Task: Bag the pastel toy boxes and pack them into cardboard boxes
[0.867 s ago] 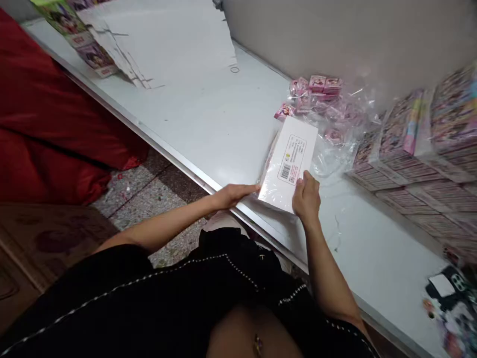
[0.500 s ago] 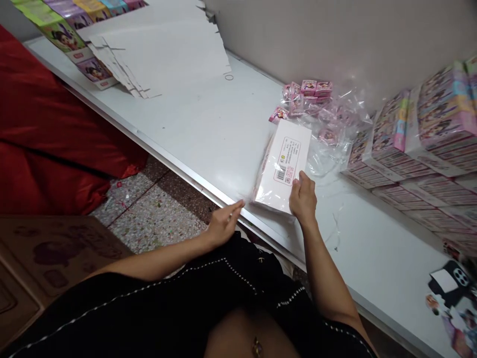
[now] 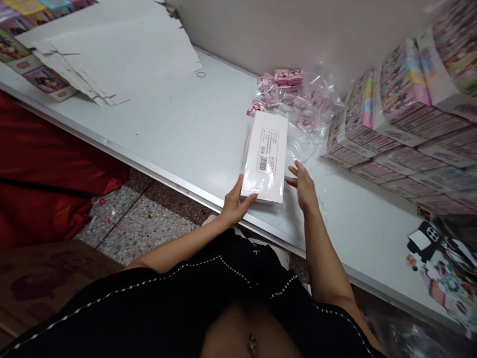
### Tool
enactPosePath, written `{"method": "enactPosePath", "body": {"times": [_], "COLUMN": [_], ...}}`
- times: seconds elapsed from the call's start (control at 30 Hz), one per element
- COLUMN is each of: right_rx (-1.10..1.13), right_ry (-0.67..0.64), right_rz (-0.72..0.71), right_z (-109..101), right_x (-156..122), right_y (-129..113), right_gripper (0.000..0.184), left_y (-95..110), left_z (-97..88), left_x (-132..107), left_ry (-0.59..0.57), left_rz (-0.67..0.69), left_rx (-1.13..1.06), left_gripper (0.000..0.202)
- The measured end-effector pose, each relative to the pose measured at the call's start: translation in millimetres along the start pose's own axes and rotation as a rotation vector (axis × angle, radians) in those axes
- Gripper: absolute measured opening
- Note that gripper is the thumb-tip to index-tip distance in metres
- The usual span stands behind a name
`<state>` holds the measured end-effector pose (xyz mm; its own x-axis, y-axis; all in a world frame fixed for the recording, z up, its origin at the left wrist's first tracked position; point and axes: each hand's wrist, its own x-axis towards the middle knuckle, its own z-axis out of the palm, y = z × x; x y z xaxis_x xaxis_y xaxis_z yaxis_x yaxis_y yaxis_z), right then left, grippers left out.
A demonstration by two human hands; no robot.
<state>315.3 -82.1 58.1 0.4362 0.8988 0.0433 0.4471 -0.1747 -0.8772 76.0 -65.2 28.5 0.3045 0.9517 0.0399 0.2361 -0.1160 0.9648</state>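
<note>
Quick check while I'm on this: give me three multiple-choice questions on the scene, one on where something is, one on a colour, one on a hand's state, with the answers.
1. Where does the white barcoded package lie?
A. On the floor
B. On the white tabletop
C. On the red cloth

2. What colour are the small packets in the clear plastic bag?
A. Pink
B. Blue
C. Green

3. How is the right hand?
A. Clenched round the package
B. Pressing on the barcode
C. Open, beside the package

1: B, it rests on the tabletop near the front edge.
2: A, their wrappers show pink.
3: C, its fingers are spread at the package's side, not gripping.
</note>
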Motion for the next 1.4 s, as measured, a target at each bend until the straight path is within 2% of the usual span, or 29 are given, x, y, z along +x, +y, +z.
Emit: {"method": "enactPosePath", "body": {"times": [0.07, 0.13, 0.2, 0.27, 0.33, 0.4, 0.5, 0.57, 0.6, 0.67, 0.73, 0.77, 0.83, 0.9, 1.0, 1.1, 1.2, 1.3, 1.37, 1.4], "right_rx": [0.157, 0.196, 0.226, 0.275, 0.290, 0.281, 0.198, 0.057, -0.015, -0.123, -0.181, -0.205, -0.247, -0.243, -0.134, 0.025, 0.214, 0.515, 0.676, 0.655], "right_ry": [-0.008, -0.099, -0.233, -0.276, -0.171, 0.030, 0.318, 0.409, 0.395, 0.251, 0.086, 0.052, 0.065, 0.080, 0.063, 0.091, 0.154, 0.184, 0.140, 0.108], "right_rz": [0.079, 0.141, 0.223, 0.292, 0.287, 0.245, 0.175, 0.066, -0.009, -0.137, -0.170, -0.159, -0.130, -0.116, -0.084, -0.020, 0.049, 0.119, 0.163, 0.160], "right_z": [-23.7, -36.7, -35.7, -26.6, -19.1, -18.8, -25.1, -22.5, -17.4, -1.3, 16.4, 23.8, 33.6, 38.2, 42.3, 46.1, 50.9, 64.5, 77.9, 83.9], "right_x": [-17.2, -40.5, -61.2, -71.2, -69.2, -61.3, -60.3, -74.5, -84.5, -103.6, -113.5, -113.6, -106.1, -94.0, -80.8, -78.0, -80.6, -86.2, -91.3, -93.9], "right_y": [10.5, 20.2, 28.3, 35.1, 40.5, 43.2, 39.7, 32.6, 28.5, 20.9, 15.3, 12.8, 7.4, 0.4, -10.1, -13.1, -7.9, -2.5, -0.7, 0.1], "right_gripper": [0.064, 0.061, 0.061, 0.059, 0.047, 0.034, 0.028, 0.025, 0.025, 0.031, 0.046, 0.055, 0.073, 0.082, 0.076, 0.069, 0.065, 0.067, 0.068, 0.067], "left_y": [2.8, 5.9, 8.9, 11.4, 12.9, 13.3, 11.6, 9.5, 8.4, 6.8, 5.8, 5.2, 2.6, -2.7, -12.7, -13.8, 7.1, 50.1, 82.4, 96.6], "left_z": [0.0, 1.0, 2.7, 4.3, 5.1, 5.2, 5.5, 6.2, 6.8, 7.7, 7.7, 7.1, 4.9, 2.5, 2.3, 6.0, 5.6, -2.6, -7.2, -7.2], "left_x": [-0.8, -0.6, 0.9, 2.9, 4.7, 5.9, 7.0, 7.6, 7.9, 8.0, 7.4, 6.9, 6.5, 8.2, 16.5, 25.9, 28.1, 25.0, 24.3, 24.8], "left_ry": [-0.009, -0.009, 0.002, 0.006, 0.011, 0.013, 0.015, 0.012, 0.013, 0.015, 0.013, 0.004, -0.027, -0.063, -0.059, -0.099, -0.105, -0.037, -0.077, -0.121], "left_rz": [-0.035, -0.056, -0.068, -0.074, -0.073, -0.066, -0.055, -0.054, -0.050, -0.041, -0.034, -0.031, -0.018, -0.006, -0.096, -0.178, -0.051, 0.207, 0.390, 0.468], "left_rx": [0.021, 0.038, 0.045, 0.053, 0.066, 0.072, 0.072, 0.074, 0.071, 0.053, 0.016, -0.005, -0.051, -0.113, -0.205, -0.208, -0.078, 0.187, 0.365, 0.444], "left_gripper": [0.080, 0.080, 0.081, 0.080, 0.079, 0.079, 0.080, 0.080, 0.080, 0.079, 0.080, 0.081, 0.084, 0.083, 0.075, 0.078, 0.078, 0.065, 0.052, 0.047]}}
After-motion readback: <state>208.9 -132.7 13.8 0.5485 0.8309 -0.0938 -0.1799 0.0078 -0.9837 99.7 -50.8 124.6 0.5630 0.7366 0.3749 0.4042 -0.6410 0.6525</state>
